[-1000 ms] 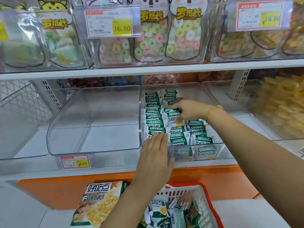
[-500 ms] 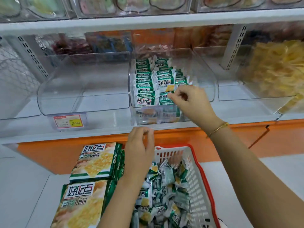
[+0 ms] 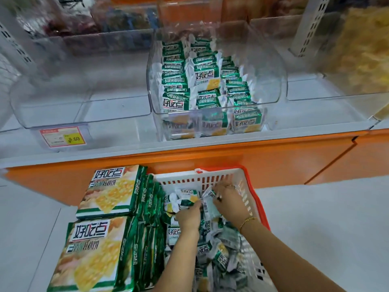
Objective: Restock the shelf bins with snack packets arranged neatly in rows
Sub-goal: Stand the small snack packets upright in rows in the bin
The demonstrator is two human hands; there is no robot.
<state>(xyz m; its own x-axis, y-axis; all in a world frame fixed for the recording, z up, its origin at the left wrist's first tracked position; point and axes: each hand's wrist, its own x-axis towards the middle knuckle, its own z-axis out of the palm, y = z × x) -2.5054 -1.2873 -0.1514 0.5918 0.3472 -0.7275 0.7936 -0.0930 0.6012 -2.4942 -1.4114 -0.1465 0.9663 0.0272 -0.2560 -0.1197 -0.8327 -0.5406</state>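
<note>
Basket [image 3: 249,179], white mesh with a red rim, sits on the floor against the orange shelf base [image 3: 273,161]. It is heaped with snack packets [image 3: 219,258] in green and white, lying in no order.

Both hands are down in the basket at its far end. The right hand [image 3: 229,204], with a gold bracelet [image 3: 247,221] at the wrist, has its fingers curled round a loose packet [image 3: 208,207] that lies barcode side up. The left hand [image 3: 189,217] meets it from the other side, fingertips pinching the same packet's crimped edge. Blur hides the finer grip.

Large bags [image 3: 107,191] of the same brand are stacked just beside the basket's left wall.

Up on the shelf [image 3: 126,153], the middle shelf bin [image 3: 281,85], of clear plastic, holds packets in three rows running front to back. One packet [image 3: 207,75] in the middle row stands higher than the rest, face showing. The clear bin [image 3: 84,95] next on the left carries a price tag [image 3: 63,137] at the shelf's front edge.
</note>
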